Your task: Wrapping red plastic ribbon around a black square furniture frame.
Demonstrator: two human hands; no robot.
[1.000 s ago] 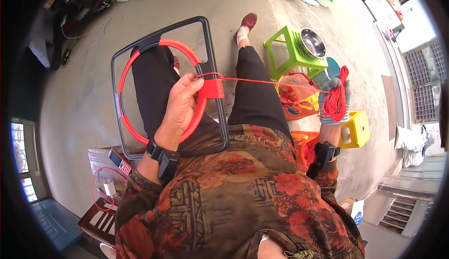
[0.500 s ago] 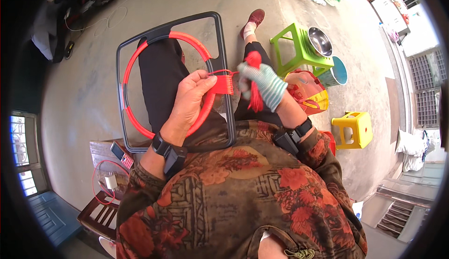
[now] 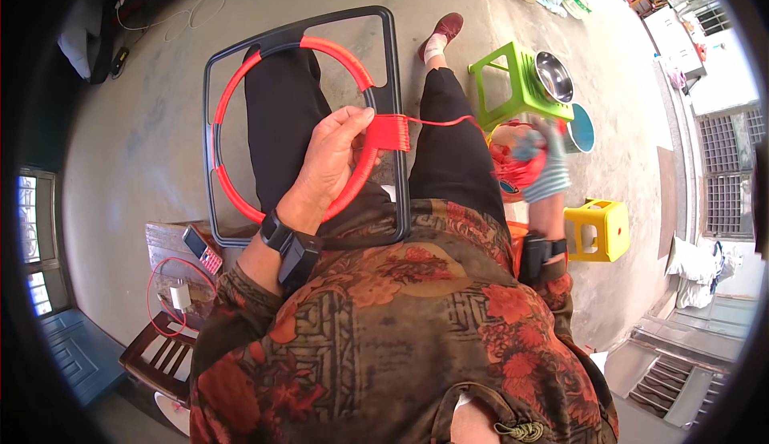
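A black rectangular frame with rounded corners [image 3: 392,51] lies across my lap, with a ring [image 3: 232,194] inside it mostly wrapped in red cord. My bare left hand [image 3: 330,155] is closed on the ring's right side, thumb on top by the red wrapped band [image 3: 391,133] that joins ring to frame. From that band a red strand [image 3: 440,123] runs out to the right. At its far end, my right hand [image 3: 548,170], in a striped light-green glove and blurred by motion, grips a bundle of red cord [image 3: 513,163].
Right of my legs stand a green stool [image 3: 521,107] bearing a metal bowl [image 3: 554,77], a blue bucket [image 3: 581,130] and a yellow stool [image 3: 613,230]. At left, a wooden chair [image 3: 152,356] sits beside a phone [image 3: 202,249] and a white charger [image 3: 181,296].
My right hand has swung away to the right with the red cord bundle, drawing the strand out long. My left hand keeps its grip on the ring.
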